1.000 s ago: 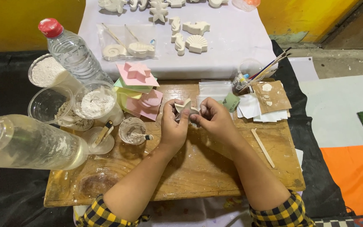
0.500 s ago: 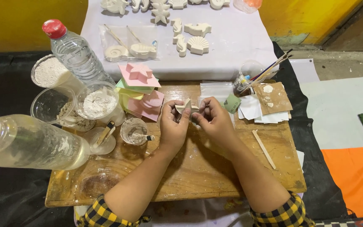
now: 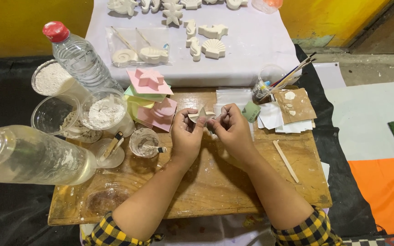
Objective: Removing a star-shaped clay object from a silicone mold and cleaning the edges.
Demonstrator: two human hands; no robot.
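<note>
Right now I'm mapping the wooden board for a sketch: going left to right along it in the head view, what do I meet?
Lying clear bottle → small cup with a stick → left hand → right hand → wooden stick.

A single head-worn camera looks steeply down from close above the near edge of the wooden table [image 3: 206, 191], facing the far white cloth [image 3: 256, 50].

Both hands have stayed together over the board, merely turning the small plaster star [image 3: 201, 114] slightly.
</note>
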